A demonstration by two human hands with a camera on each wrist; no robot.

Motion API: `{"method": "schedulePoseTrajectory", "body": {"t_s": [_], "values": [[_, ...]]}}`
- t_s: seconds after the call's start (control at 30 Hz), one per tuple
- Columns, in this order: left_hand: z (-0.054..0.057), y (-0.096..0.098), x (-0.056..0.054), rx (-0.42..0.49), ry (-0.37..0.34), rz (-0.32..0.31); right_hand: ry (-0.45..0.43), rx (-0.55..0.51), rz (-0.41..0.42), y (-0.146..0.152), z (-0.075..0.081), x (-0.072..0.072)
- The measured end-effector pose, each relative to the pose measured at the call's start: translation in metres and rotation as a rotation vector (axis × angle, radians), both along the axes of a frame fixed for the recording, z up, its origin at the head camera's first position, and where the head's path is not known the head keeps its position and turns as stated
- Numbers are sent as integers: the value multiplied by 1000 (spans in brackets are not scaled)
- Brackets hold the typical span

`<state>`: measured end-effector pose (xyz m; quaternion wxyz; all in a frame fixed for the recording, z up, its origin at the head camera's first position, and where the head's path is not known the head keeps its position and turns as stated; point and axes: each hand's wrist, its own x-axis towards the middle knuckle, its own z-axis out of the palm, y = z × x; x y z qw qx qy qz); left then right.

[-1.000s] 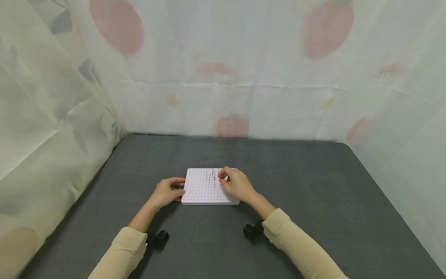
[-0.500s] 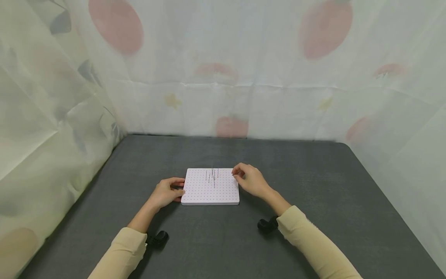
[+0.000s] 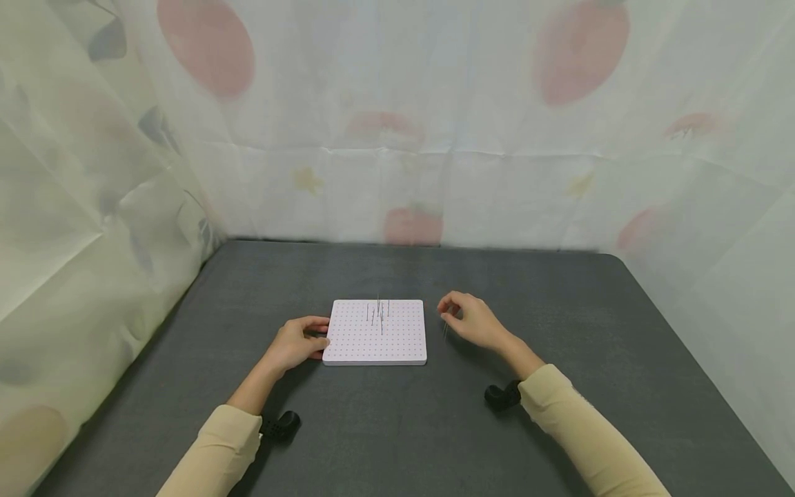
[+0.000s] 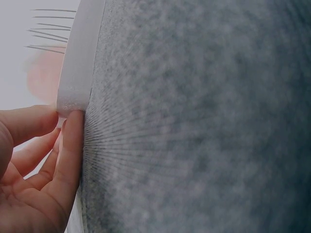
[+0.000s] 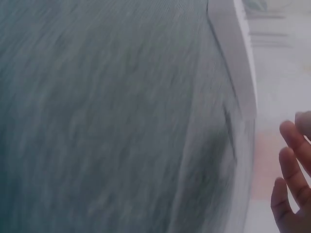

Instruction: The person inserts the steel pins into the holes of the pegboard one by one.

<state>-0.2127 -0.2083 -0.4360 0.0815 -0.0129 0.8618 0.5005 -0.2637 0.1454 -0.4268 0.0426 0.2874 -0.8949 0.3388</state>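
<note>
A white board with a grid of small holes (image 3: 397,348) lies on the dark table. Several thin metal pins (image 3: 381,322) stand upright in it, near the middle of its far half. My left hand (image 3: 298,340) grips the board's left edge; in the left wrist view its thumb (image 4: 29,124) and fingers pinch the end of the board. To the right of the board, my right hand (image 3: 473,321) is raised over the table, apart from the board. Thin pins (image 3: 445,331) hang from between its thumb and fingers; how many is too fine to tell.
The dark grey table (image 3: 559,331) reaches out on all sides. A white patterned curtain (image 3: 497,193) hangs behind it, and another (image 3: 93,228) along the left. Black wrist devices (image 3: 502,397) sit under both forearms.
My right hand has moved from over the standing pins to the right, off the board. An upright pin where its fingers were is now in plain view. My left hand has stayed put.
</note>
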Motion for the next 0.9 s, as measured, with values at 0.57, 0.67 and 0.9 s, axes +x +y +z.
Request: {"method": "schedulePoseTrajectory", "body": {"t_s": [0.57,0.67,0.9], "values": [[1,0,-1,5,-5,-2,-43,140,125,18,-10,-2],[1,-1,-1,8,-2,-5,-37,158,141,18,-11,-3],[2,-1,0,6,-7,-8,-20,183,153,17,-14,-4]]}}
